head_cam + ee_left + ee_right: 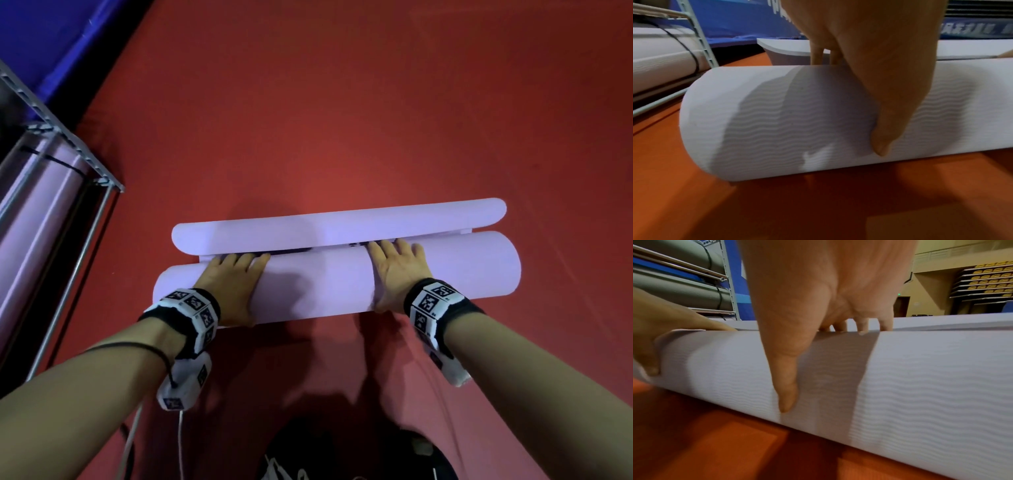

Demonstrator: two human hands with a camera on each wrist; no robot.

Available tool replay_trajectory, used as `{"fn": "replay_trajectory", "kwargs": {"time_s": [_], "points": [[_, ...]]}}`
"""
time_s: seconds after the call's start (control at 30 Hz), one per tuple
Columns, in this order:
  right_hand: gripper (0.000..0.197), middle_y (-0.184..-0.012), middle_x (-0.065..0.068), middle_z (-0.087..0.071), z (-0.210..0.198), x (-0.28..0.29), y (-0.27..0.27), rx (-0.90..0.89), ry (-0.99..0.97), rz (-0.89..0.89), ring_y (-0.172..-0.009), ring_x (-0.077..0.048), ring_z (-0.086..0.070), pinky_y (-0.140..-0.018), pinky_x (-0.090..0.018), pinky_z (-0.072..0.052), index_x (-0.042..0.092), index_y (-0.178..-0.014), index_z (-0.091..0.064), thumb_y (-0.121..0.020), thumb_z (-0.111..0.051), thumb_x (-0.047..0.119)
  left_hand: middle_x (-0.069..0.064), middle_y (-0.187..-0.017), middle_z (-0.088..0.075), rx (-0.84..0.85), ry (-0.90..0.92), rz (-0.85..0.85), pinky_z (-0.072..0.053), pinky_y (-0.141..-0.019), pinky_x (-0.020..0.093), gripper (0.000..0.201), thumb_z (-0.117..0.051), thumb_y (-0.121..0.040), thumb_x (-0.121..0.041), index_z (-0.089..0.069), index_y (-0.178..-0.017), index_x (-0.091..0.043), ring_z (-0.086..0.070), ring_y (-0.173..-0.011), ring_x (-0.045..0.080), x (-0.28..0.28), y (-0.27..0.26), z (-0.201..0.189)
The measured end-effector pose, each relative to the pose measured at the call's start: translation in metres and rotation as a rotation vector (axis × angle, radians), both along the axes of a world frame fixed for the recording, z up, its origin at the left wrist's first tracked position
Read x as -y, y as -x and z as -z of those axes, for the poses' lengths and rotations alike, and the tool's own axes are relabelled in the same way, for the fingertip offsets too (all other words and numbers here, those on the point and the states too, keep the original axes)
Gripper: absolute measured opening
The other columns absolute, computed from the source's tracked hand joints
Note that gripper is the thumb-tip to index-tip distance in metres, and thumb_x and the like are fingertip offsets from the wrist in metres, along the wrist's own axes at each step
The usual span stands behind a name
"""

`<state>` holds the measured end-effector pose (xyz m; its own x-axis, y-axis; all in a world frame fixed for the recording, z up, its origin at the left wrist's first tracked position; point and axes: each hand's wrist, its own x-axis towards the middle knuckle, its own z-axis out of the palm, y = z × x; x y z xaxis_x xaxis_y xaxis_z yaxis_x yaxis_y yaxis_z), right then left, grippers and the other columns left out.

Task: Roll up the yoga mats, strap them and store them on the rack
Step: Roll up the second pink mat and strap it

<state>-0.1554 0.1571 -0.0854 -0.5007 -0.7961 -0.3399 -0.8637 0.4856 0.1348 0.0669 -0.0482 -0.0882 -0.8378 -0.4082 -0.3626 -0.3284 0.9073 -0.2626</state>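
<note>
A lilac yoga mat [318, 284] lies across the red floor, wound into a thick roll. Its last stretch, the loose end [342, 222], curls up just beyond the roll. My left hand [239, 291] lies flat on the roll's left part, fingers stretched over the top, thumb on the near side. My right hand [390, 277] presses the same way right of centre. A dark strip [291, 253] shows in the gap past my fingertips. The left wrist view shows my left hand [879, 97] on the ribbed roll [777, 121]. The right wrist view shows my right hand [797, 337] on the roll [920, 378].
A metal rack [61, 137] stands at the left and holds a rolled mat [41, 205] bound with a black strap [58, 162]. Blue padding [51, 41] lies behind it. Open red floor [376, 102] stretches ahead. A dark object [342, 455] and cables lie near me.
</note>
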Motion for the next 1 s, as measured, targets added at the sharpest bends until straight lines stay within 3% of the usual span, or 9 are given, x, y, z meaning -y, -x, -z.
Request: {"fn": "replay_trajectory", "kwargs": {"time_s": [0.23, 0.47, 0.6, 0.7, 0.77, 0.83, 0.87, 0.9, 1.0], "points": [[0.117, -0.144, 0.000, -0.038, -0.009, -0.020, -0.005, 0.049, 0.013, -0.031, -0.130, -0.029, -0.034, -0.105, -0.046, -0.028, 0.023, -0.148, -0.019, -0.053, -0.079, 0.054, 0.002, -0.149, -0.031, 0.054, -0.040, -0.041, -0.033, -0.103, 0.041, 0.120, -0.066, -0.058, -0.064, -0.007, -0.152, -0.018, -0.039, -0.131, 0.025, -0.028, -0.014, -0.010], [0.111, -0.143, -0.003, -0.038, -0.027, -0.046, -0.032, 0.159, -0.235, -0.080, -0.134, -0.030, -0.031, -0.107, -0.047, -0.029, 0.019, -0.143, -0.022, -0.055, -0.078, 0.058, 0.002, -0.149, -0.035, 0.180, -0.308, -0.007, -0.032, -0.110, 0.042, 0.129, -0.075, -0.046, -0.064, -0.012, -0.150, -0.024, -0.039, -0.133, 0.025, -0.045, -0.032, -0.024], [0.091, -0.137, -0.007, -0.040, -0.027, -0.058, -0.044, 0.134, -0.140, -0.053, -0.123, -0.032, -0.038, -0.105, -0.047, -0.029, 0.013, -0.140, -0.020, -0.071, -0.069, 0.047, -0.004, -0.145, -0.043, 0.157, -0.473, -0.023, -0.037, -0.105, 0.028, 0.123, -0.078, -0.038, -0.063, -0.027, -0.145, -0.032, -0.047, -0.127, 0.015, -0.032, -0.024, -0.031], [0.091, -0.139, -0.012, -0.036, -0.019, -0.063, -0.060, 0.061, -0.007, -0.089, -0.125, -0.035, -0.038, -0.101, -0.048, -0.033, 0.011, -0.146, -0.021, -0.076, -0.067, 0.047, -0.013, -0.139, -0.042, 0.177, -0.655, -0.070, -0.028, -0.089, 0.002, 0.116, -0.088, -0.047, -0.039, -0.031, -0.147, -0.026, -0.042, -0.119, -0.002, -0.023, -0.014, -0.031], [0.107, -0.132, -0.017, -0.047, -0.010, -0.065, -0.067, 0.033, 0.014, -0.058, -0.118, -0.041, -0.046, -0.092, -0.056, -0.044, 0.007, -0.140, -0.042, -0.054, -0.080, 0.056, -0.017, -0.134, -0.042, 0.174, -0.716, -0.096, -0.025, -0.089, 0.002, 0.109, -0.091, -0.055, -0.030, -0.032, -0.147, -0.026, -0.040, -0.116, -0.006, -0.014, -0.008, -0.032], [0.122, -0.119, -0.021, -0.056, 0.001, -0.066, -0.062, 0.033, 0.088, -0.026, -0.108, -0.042, -0.048, -0.082, -0.061, -0.050, 0.005, -0.131, -0.057, -0.026, -0.084, 0.060, -0.018, -0.137, -0.044, 0.122, -0.693, -0.105, -0.030, -0.097, 0.011, 0.105, -0.089, -0.055, -0.039, -0.036, -0.145, -0.030, -0.042, -0.118, -0.005, -0.004, -0.008, -0.035], [0.125, -0.120, -0.022, -0.056, 0.003, -0.063, -0.058, 0.041, 0.108, -0.026, -0.109, -0.040, -0.044, -0.084, -0.062, -0.050, 0.006, -0.133, -0.057, -0.024, -0.083, 0.062, -0.019, -0.136, -0.046, 0.089, -0.652, -0.109, -0.034, -0.101, 0.017, 0.102, -0.086, -0.055, -0.045, -0.039, -0.144, -0.032, -0.045, -0.120, -0.003, 0.003, -0.010, -0.036], [0.126, -0.126, -0.023, -0.051, 0.002, -0.058, -0.055, 0.050, 0.100, -0.019, -0.113, -0.039, -0.038, -0.090, -0.064, -0.045, 0.009, -0.140, -0.050, -0.031, -0.081, 0.065, -0.019, -0.135, -0.048, 0.055, -0.612, -0.126, -0.037, -0.103, 0.022, 0.098, -0.083, -0.055, -0.051, -0.042, -0.142, -0.033, -0.048, -0.121, 0.001, 0.010, -0.013, -0.036], [0.114, -0.151, -0.015, -0.017, -0.009, -0.046, -0.048, 0.044, 0.046, 0.007, -0.136, -0.037, -0.015, -0.109, -0.063, -0.014, 0.019, -0.156, -0.003, -0.071, -0.060, 0.071, -0.015, -0.128, -0.059, -0.033, -0.525, -0.185, -0.045, -0.098, 0.031, 0.083, -0.067, -0.059, -0.067, -0.049, -0.134, -0.037, -0.058, -0.114, 0.009, 0.023, -0.024, -0.036]]}}
